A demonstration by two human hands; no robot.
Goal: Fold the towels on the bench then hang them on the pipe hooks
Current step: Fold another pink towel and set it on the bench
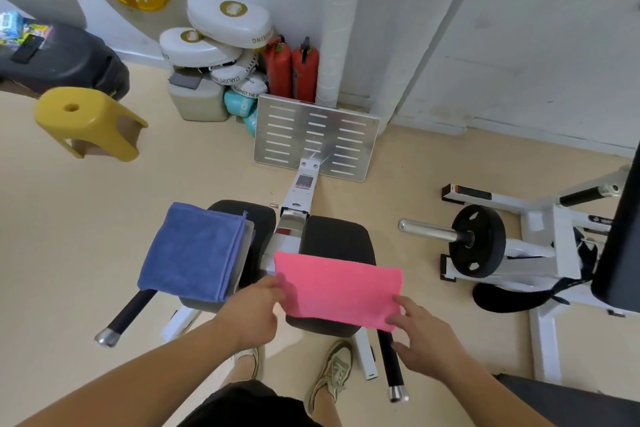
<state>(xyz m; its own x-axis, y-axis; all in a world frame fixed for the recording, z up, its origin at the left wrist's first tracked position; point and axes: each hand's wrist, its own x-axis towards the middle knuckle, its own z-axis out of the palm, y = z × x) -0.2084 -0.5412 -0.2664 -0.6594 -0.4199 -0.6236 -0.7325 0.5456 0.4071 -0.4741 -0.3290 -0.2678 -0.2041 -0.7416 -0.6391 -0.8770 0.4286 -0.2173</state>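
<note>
Status: pink towel (339,288) lies flat across the right pad (332,236) of the bench (278,251), already a strip, overhanging both sides. Left hand (256,308) pinches its left edge, fingers (275,282) curled. Right hand (426,336) has fingers near straight, tips on the near right corner (no grip that I can see). Likely squaring it for another fold. Blue towel (194,250) is folded and parked on the left pad (259,218), out of the way. Count: 2 towels, 2 pads. Hooks not in view.

Bare floor (86,236) left of bench (339,236), machine (540,246) right
</note>
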